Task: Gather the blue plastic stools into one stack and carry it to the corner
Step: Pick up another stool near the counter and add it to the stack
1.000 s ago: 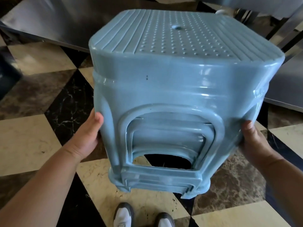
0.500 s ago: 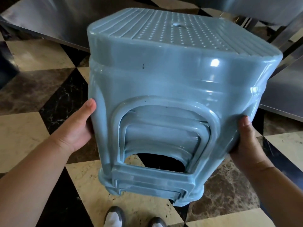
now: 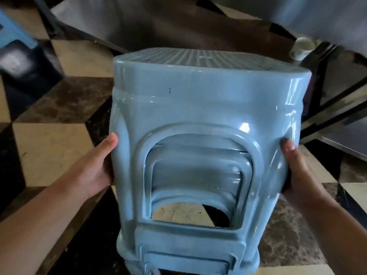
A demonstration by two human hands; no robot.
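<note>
A stack of blue plastic stools [image 3: 208, 108], nested one inside another, fills the middle of the view and hangs above the floor. My left hand [image 3: 97, 165] grips its left side, thumb on the front face and fingers hidden behind. On the opposite side my right hand [image 3: 297, 171] grips the stack the same way. The dotted seat of the top stool faces up and away from me. Several nested leg frames show through the arched opening in front.
Below lies a checkered marble floor [image 3: 49, 151] of cream, brown and black tiles. A steel table [image 3: 158, 20] stands just beyond the stack, with more steel furniture legs at the right [image 3: 337, 100]. A blue object [image 3: 14, 26] sits at the far left edge.
The view has tilted and shifted; the stack now sits lower and more upright in the frame, and my shoes are out of sight. Both hands keep their grip on the sides.
</note>
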